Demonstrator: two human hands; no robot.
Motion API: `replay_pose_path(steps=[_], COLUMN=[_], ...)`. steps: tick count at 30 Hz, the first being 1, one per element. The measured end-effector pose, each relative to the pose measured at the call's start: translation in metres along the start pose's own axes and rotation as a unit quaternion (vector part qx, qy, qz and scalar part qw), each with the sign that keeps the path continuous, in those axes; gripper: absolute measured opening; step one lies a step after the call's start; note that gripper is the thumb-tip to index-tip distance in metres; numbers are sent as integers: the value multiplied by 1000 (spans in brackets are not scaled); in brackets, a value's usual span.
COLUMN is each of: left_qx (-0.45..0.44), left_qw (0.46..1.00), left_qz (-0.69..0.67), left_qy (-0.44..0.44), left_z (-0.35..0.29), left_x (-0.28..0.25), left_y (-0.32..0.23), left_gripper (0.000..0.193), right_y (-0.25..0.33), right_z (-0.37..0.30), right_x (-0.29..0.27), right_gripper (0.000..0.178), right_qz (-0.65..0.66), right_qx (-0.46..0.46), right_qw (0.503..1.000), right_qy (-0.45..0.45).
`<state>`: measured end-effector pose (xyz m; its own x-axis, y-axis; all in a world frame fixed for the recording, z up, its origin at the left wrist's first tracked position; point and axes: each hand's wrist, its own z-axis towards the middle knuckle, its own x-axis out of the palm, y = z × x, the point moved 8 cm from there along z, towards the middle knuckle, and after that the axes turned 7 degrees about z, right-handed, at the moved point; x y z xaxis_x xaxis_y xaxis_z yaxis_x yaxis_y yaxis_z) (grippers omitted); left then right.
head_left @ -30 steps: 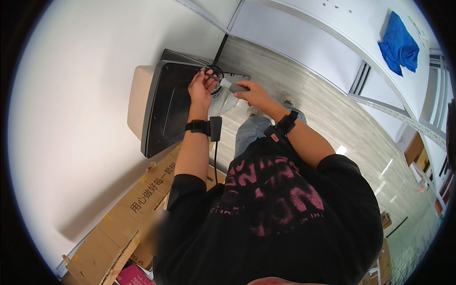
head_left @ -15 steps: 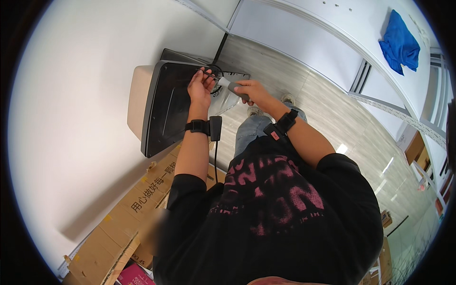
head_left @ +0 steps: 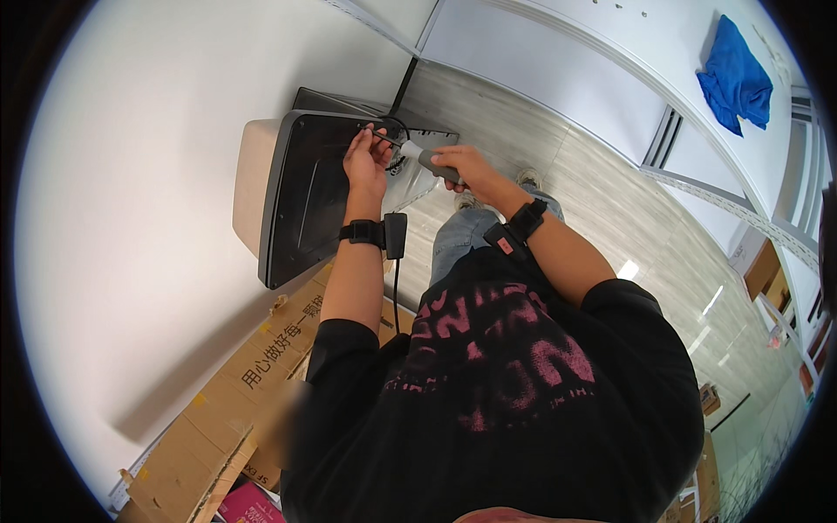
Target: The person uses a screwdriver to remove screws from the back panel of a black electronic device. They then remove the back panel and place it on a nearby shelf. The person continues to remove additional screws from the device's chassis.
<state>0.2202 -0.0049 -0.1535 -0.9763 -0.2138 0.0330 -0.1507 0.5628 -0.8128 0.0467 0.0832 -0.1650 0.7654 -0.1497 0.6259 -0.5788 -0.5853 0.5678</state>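
Nearest, my black shirt [head_left: 540,418] fills six o'clock. Beyond it, toward one o'clock, my right hand [head_left: 471,173] is closed round the grey handle of a screwdriver [head_left: 429,160]. The tool's long axis slants from that grip toward ten o'clock, its thin shaft running to the fingertips of my left hand [head_left: 367,170], at eleven. Those fingers are loosely curled by the shaft; I can't tell whether they pinch it, or whether the tip meets the black panel [head_left: 301,209] behind. My left hand is nearer that panel, which lies at ten o'clock, tilted, with a beige housing [head_left: 255,187] at its back. A blue cloth [head_left: 737,78] is well apart, at two.
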Motion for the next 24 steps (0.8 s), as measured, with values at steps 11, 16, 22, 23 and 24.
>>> replay_pose_path(steps=[11, 16, 22, 23, 24], left_qx=[-5, -16, -30, -29, -28], left_qw=[1000, 1000, 999, 999, 999], left_qz=[-6, -6, 22, 15, 7], left_qy=[-12, -17, -29, -29, -29], left_z=[0, 2, 11, 11, 10], left_x=[0, 5, -1, -1, -1], left_y=[2, 2, 7, 7, 7], left_gripper=[17, 13, 17, 17, 17], right_y=[13, 29, 9, 8, 6], right_z=[1, -4, -7, -6, -4], right_x=[5, 9, 13, 12, 10], right_gripper=[23, 42, 42, 42, 42], right_qz=[-120, -333, -13, -27, -41], right_qx=[-42, -262, 60, 68, 75], right_qw=[992, 902, 998, 997, 996], right_qy=[-20, -83, -4, 6, 17])
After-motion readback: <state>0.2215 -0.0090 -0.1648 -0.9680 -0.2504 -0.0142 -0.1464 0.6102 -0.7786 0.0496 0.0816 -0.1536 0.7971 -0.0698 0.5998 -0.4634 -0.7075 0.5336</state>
